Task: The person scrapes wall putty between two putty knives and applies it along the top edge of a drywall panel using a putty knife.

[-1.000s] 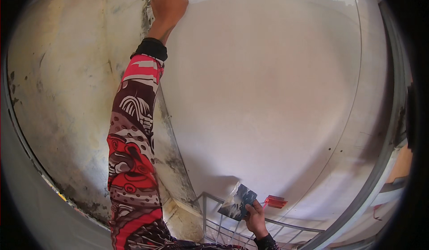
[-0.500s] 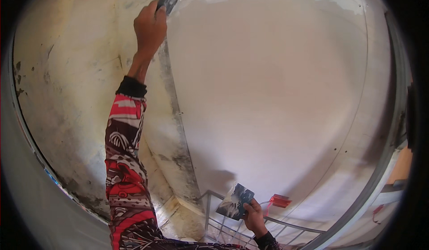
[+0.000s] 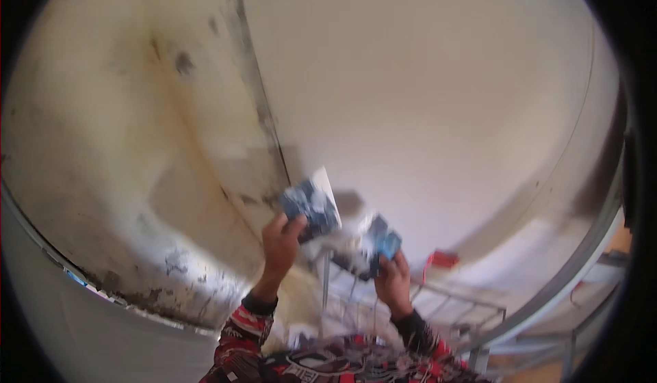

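Note:
My left hand (image 3: 279, 246) grips a flat putty scraper (image 3: 311, 208), dark blue-grey with pale smears and a whitish far edge. It is raised in front of the corner between the stained wall and the smooth pale panel. Just right of it and slightly lower, my right hand (image 3: 393, 284) is closed on a second flat scraper (image 3: 361, 256), dark and bluish with whitish paste on its face. A small gap shows between the two scrapers. Both are blurred by motion, so the amount of paste on each is hard to make out.
A grey metal railing (image 3: 455, 294) stands below and behind my right hand. A red box-like thing (image 3: 446, 258) hangs near it. The stained, flaking wall (image 3: 102, 143) is on the left; the pale panel (image 3: 424, 109) fills the right. A curved metal frame (image 3: 582, 267) borders the right side.
My left hand has come down from the top of the corner with its scraper, close to the right one. My right hand has risen slightly. The view has tilted downward.

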The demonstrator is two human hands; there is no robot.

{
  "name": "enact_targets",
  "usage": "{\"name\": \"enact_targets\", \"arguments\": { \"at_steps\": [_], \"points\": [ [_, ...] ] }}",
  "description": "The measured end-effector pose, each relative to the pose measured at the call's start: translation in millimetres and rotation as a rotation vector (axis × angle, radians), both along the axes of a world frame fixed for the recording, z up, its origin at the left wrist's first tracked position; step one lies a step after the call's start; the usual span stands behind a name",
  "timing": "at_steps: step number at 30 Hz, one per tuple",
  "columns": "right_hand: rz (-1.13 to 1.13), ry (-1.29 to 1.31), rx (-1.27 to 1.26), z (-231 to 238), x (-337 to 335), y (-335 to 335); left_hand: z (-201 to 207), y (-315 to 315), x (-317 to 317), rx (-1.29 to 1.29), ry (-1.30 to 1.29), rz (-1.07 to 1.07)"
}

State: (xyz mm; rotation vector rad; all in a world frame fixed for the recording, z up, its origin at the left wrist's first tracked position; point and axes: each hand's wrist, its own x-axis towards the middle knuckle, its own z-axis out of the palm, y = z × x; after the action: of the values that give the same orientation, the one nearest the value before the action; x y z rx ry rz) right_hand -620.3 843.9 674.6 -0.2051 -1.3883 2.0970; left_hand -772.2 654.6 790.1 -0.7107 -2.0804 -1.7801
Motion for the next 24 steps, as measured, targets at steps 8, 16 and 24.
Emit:
{"name": "enact_targets", "arguments": {
  "at_steps": [8, 16, 24],
  "points": [
    [0.132, 0.115, -0.413, 37.5, -2.4, -8.2, -3.0, -5.1, 16.2, 0.282, -0.176, -0.152],
    [0.175, 0.065, -0.348, 45.7, 5.4, -26.3, -3.5, -31.1, 38.9, 0.259, -0.17, -0.136],
    [0.454, -0.02, -0.666, 65.6, -1.4, -33.5, 2.3, -48.5, 35.3, 0.103, 0.28, -0.221]
  ]
}}
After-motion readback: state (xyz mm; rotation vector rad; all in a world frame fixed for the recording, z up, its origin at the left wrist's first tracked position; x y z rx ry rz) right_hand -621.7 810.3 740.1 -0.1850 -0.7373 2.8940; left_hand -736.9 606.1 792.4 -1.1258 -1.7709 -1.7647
